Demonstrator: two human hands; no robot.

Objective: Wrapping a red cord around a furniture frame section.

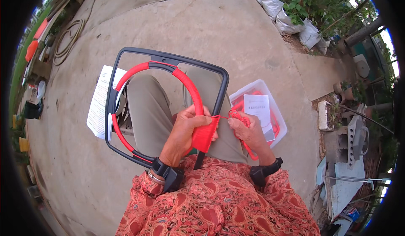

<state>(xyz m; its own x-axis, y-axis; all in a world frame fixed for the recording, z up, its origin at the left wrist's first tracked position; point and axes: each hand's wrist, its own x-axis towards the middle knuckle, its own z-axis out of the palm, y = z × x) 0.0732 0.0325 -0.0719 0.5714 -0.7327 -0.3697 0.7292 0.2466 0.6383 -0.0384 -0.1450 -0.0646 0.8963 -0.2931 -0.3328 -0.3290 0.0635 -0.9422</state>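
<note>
Sits over a concrete floor (253,37) with a dark frame (181,60) across the grey trousers (148,109), its lower right end close to the patterned shirt (219,206). Closes the left hand (185,128), thumb on top, around a red-wrapped section (204,137) of the frame's right edge, beside the ring (193,88) set inside. Shows, at the ring's top, a dark stretch between red-wrapped stretches. Grips a bundle of red cord (239,117) in the right hand (249,131), fingers curled, just right of that edge. Spans the gap between both hands with a thin red strand (221,117). Has a white plastic tub (281,122) beside the right thigh, with more red cord inside and a printed white card (257,107) over it, toward the tub's lower right edge. Cannot tell from here what carries the tub. Has a printed sheet (101,97) partly behind the frame's left edge, a coiled hose (69,37) near the floor's left edge, and white sacks (270,4) along its upper right edge.
</note>
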